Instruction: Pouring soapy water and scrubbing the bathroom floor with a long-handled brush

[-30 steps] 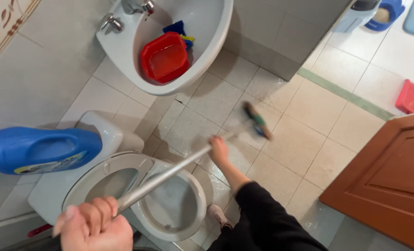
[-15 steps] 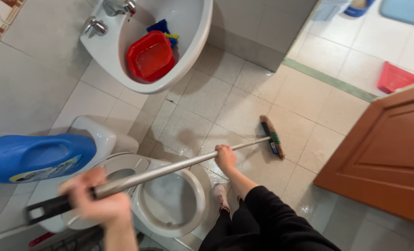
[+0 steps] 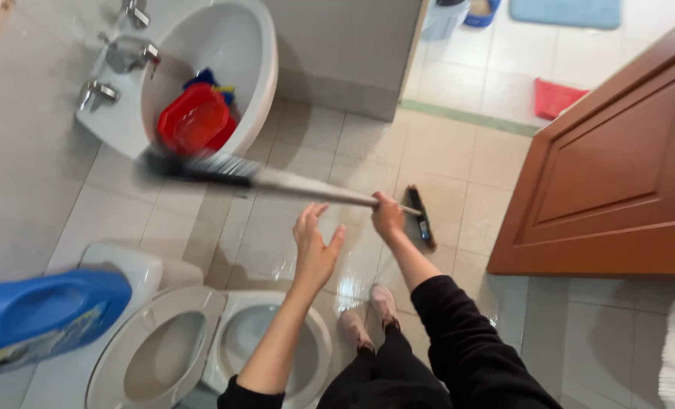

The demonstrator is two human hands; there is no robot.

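Broom (image 3: 277, 182) lies nearly level above the floor, long axis from ten o'clock to four o'clock; right hand (image 3: 387, 216) clenches the shaft near the brush head (image 3: 421, 218); left hand (image 3: 315, 250) spread, empty, just below the handle.

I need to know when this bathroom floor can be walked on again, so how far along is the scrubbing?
Done, it seems: the tiles by the shoes shine wet. In hand: the right hand grips the broom handle low down, with the brush head on the floor; the left hand is open and off the handle. Probably left: the tiles toward the door look dull, perhaps unscrubbed.
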